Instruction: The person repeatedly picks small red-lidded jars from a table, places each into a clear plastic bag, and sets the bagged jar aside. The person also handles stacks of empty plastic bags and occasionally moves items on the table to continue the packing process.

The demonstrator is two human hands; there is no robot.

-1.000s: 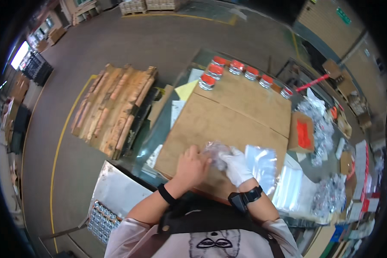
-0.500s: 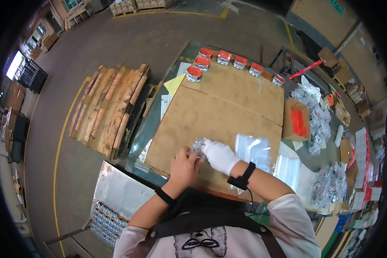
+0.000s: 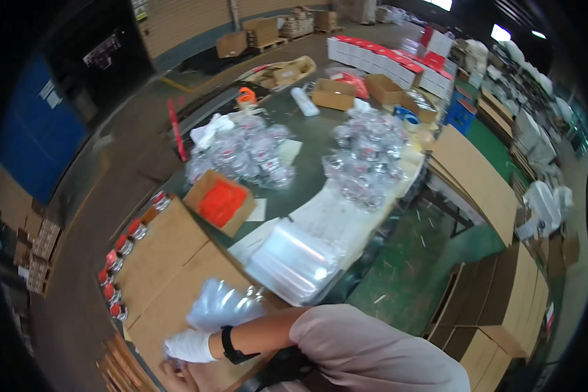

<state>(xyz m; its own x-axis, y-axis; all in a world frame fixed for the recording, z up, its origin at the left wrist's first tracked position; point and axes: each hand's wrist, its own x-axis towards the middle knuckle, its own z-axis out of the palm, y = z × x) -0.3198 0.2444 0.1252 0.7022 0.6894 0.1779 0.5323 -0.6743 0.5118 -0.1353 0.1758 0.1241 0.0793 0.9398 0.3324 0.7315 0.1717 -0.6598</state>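
My right hand (image 3: 188,346), in a white glove with a black wristband, grips the lower end of a crumpled clear plastic bag (image 3: 219,305). The bag stands up from the glove over a brown cardboard sheet (image 3: 166,258) on the table. My bare left hand (image 3: 176,379) shows only partly at the lower edge, just below the glove; its fingers are hidden. A stack of flat clear bags (image 3: 294,261) lies just right of the held bag.
Red-lidded jars (image 3: 119,258) line the cardboard's far-left edge. An open carton with orange contents (image 3: 221,202) sits behind it. Two heaps of clear-bagged items (image 3: 242,153) (image 3: 366,157) fill the green table. Flat cardboard stacks (image 3: 480,179) stand on the right.
The view has swung to the right, so the hands and bag now sit at the lower left. The gloved hand still has the bag; the bare hand has dropped to the picture's edge.
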